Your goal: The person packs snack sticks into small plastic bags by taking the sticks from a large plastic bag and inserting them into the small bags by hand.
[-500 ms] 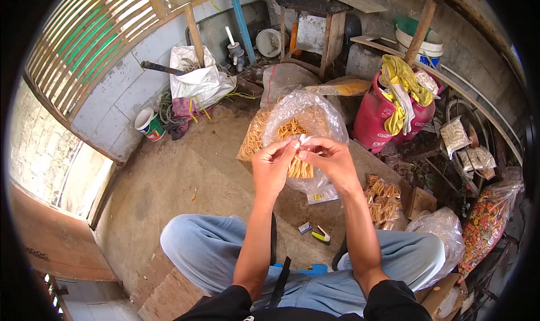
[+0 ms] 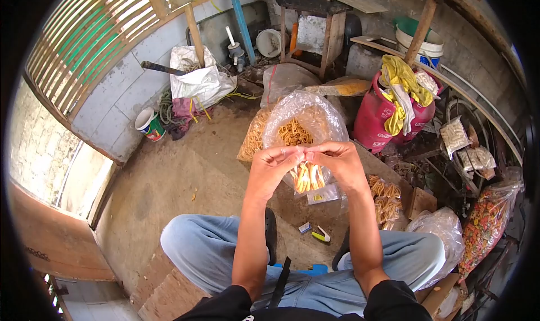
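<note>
Between my two hands hangs a small clear plastic bag of stick snacks (image 2: 307, 179), its top edge gathered up in the fingers. My left hand (image 2: 271, 172) pinches one side of that edge, thumb against forefinger. On the other side my right hand (image 2: 342, 166) pinches it too, and the fingertips meet in the middle. Right behind stands a big open clear bag (image 2: 333, 121) with loose brown snack sticks (image 2: 295, 132) inside. A flat pack of clear plastic (image 2: 324, 196) lies partly hidden below the hands. Nearer my feet are a green-and-white stapler (image 2: 321, 235) and a tiny box (image 2: 304, 227).
Filled snack packets (image 2: 385, 200) lie in a pile right of my right forearm. Beyond them stand a clear sack of colourful pieces (image 2: 488, 220) and pink gas cylinders (image 2: 374, 116) draped with yellow cloth (image 2: 398, 76). A small bucket (image 2: 149, 124) and white sack (image 2: 197, 82) sit left.
Both hands have come down slightly and their fingertips are closer together on the bag's top edge. The small bag now hangs lower and a little to the right.
</note>
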Demonstrator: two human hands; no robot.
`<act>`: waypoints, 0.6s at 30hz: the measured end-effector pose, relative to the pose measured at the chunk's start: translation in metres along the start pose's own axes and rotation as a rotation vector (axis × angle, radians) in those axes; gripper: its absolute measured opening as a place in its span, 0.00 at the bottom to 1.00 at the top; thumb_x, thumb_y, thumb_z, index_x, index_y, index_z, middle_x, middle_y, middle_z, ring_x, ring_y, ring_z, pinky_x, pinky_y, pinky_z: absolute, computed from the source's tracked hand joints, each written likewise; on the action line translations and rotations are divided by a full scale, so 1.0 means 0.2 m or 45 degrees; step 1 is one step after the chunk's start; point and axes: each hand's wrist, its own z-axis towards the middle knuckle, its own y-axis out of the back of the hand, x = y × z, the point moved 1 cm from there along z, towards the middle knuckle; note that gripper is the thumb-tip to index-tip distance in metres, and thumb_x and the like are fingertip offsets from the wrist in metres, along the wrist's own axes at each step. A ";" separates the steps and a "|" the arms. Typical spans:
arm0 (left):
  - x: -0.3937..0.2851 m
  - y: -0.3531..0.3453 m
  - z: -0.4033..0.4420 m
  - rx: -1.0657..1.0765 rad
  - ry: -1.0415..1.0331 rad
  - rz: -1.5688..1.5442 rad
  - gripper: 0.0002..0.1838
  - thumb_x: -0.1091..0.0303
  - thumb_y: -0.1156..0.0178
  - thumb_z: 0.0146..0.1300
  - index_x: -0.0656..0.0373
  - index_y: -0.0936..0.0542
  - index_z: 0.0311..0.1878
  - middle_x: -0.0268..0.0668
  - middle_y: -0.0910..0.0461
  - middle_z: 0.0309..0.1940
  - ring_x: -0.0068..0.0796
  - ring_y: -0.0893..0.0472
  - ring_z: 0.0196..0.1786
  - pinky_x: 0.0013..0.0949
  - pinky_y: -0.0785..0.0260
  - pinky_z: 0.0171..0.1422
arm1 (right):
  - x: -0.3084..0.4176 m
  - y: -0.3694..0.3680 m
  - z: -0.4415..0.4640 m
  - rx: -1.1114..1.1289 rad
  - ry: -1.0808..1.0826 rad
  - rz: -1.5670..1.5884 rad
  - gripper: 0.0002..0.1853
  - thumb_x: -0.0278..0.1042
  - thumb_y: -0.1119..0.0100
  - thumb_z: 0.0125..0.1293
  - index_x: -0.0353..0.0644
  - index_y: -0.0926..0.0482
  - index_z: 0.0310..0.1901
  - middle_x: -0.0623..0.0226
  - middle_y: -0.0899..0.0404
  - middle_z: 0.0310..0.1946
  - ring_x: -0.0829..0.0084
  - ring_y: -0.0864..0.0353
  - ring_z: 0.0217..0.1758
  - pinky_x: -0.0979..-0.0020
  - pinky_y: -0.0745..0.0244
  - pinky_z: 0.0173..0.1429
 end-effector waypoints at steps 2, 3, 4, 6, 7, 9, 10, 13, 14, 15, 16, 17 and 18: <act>0.01 0.01 0.00 -0.062 0.039 0.072 0.09 0.75 0.38 0.62 0.70 0.19 0.43 0.42 0.16 0.38 0.24 0.17 0.39 0.25 0.26 0.47 | 0.05 -0.02 -0.01 0.022 0.007 -0.018 0.09 0.23 0.37 0.60 0.31 0.17 0.41 0.61 0.15 0.36 0.78 0.18 0.38 0.77 0.24 0.47; 0.00 -0.01 0.00 -0.061 0.039 0.071 0.09 0.75 0.38 0.62 0.70 0.19 0.43 0.42 0.16 0.38 0.24 0.17 0.39 0.25 0.26 0.47 | 0.04 -0.03 -0.01 0.022 0.007 -0.019 0.09 0.23 0.37 0.60 0.31 0.17 0.41 0.61 0.15 0.36 0.78 0.18 0.38 0.77 0.24 0.47; -0.01 -0.04 0.00 -0.110 -0.030 0.049 0.09 0.75 0.38 0.62 0.70 0.19 0.43 0.42 0.16 0.37 0.24 0.17 0.39 0.24 0.26 0.46 | 0.03 -0.03 -0.01 -0.044 0.082 -0.032 0.09 0.22 0.37 0.60 0.33 0.16 0.42 0.62 0.15 0.36 0.78 0.19 0.38 0.77 0.24 0.46; -0.02 -0.06 0.00 -0.162 -0.101 0.021 0.09 0.74 0.38 0.62 0.71 0.19 0.43 0.42 0.16 0.36 0.23 0.17 0.39 0.23 0.26 0.45 | 0.03 -0.04 -0.01 -0.107 0.155 -0.051 0.10 0.22 0.38 0.60 0.35 0.16 0.43 0.63 0.15 0.36 0.79 0.20 0.37 0.76 0.25 0.45; -0.02 -0.06 -0.01 -0.227 -0.086 0.070 0.10 0.73 0.38 0.62 0.70 0.19 0.42 0.41 0.16 0.35 0.22 0.18 0.38 0.22 0.27 0.43 | 0.04 -0.05 -0.02 -0.125 0.286 -0.265 0.10 0.21 0.39 0.60 0.37 0.16 0.43 0.63 0.16 0.35 0.78 0.20 0.36 0.75 0.25 0.43; -0.01 -0.07 -0.01 -0.294 -0.072 0.117 0.10 0.72 0.38 0.62 0.70 0.19 0.42 0.41 0.16 0.34 0.22 0.18 0.37 0.21 0.27 0.41 | 0.06 -0.07 -0.03 -0.141 0.416 -0.480 0.11 0.20 0.40 0.60 0.40 0.15 0.43 0.64 0.16 0.35 0.76 0.20 0.36 0.75 0.25 0.42; 0.00 -0.07 -0.01 -0.351 -0.095 0.073 0.09 0.72 0.38 0.62 0.69 0.18 0.41 0.39 0.16 0.34 0.21 0.18 0.36 0.22 0.28 0.41 | 0.06 -0.07 -0.03 -0.116 0.592 -0.659 0.13 0.18 0.40 0.56 0.41 0.15 0.43 0.64 0.17 0.35 0.72 0.20 0.36 0.73 0.25 0.41; 0.00 -0.05 -0.02 -0.420 -0.075 -0.004 0.08 0.71 0.38 0.62 0.67 0.18 0.40 0.37 0.17 0.33 0.20 0.19 0.34 0.23 0.29 0.39 | 0.08 -0.09 -0.03 -0.088 0.903 -1.022 0.17 0.17 0.40 0.49 0.43 0.16 0.42 0.65 0.19 0.34 0.66 0.21 0.37 0.69 0.25 0.40; 0.00 -0.04 -0.02 -0.429 -0.032 -0.036 0.09 0.71 0.38 0.62 0.67 0.18 0.40 0.37 0.17 0.33 0.19 0.19 0.34 0.22 0.29 0.37 | 0.09 -0.10 -0.03 -0.089 1.039 -1.208 0.19 0.17 0.40 0.45 0.43 0.17 0.41 0.66 0.20 0.34 0.64 0.22 0.38 0.68 0.25 0.40; 0.00 -0.04 -0.02 -0.430 -0.031 -0.038 0.09 0.71 0.38 0.62 0.67 0.18 0.40 0.37 0.17 0.33 0.19 0.19 0.34 0.22 0.29 0.37 | 0.10 -0.11 -0.03 -0.087 1.038 -1.209 0.19 0.17 0.40 0.45 0.43 0.17 0.41 0.66 0.20 0.34 0.64 0.22 0.38 0.68 0.25 0.40; 0.00 -0.04 -0.01 -0.427 -0.041 -0.091 0.09 0.71 0.37 0.62 0.67 0.18 0.40 0.37 0.17 0.33 0.19 0.19 0.34 0.22 0.29 0.36 | 0.10 -0.13 -0.04 -0.105 1.071 -1.291 0.19 0.18 0.39 0.43 0.44 0.17 0.41 0.67 0.21 0.34 0.64 0.22 0.38 0.67 0.25 0.41; 0.00 -0.04 -0.01 -0.423 -0.050 -0.145 0.09 0.70 0.37 0.62 0.67 0.18 0.40 0.37 0.17 0.33 0.18 0.20 0.34 0.21 0.29 0.35 | 0.11 -0.14 -0.04 -0.122 1.104 -1.374 0.20 0.19 0.39 0.42 0.45 0.17 0.41 0.68 0.22 0.34 0.65 0.23 0.39 0.65 0.25 0.41; 0.00 -0.03 -0.01 -0.423 -0.050 -0.145 0.09 0.70 0.37 0.62 0.67 0.18 0.40 0.37 0.17 0.33 0.18 0.20 0.34 0.21 0.29 0.35 | 0.11 -0.14 -0.04 -0.123 1.103 -1.374 0.20 0.19 0.39 0.42 0.45 0.17 0.41 0.68 0.22 0.34 0.65 0.23 0.39 0.65 0.25 0.41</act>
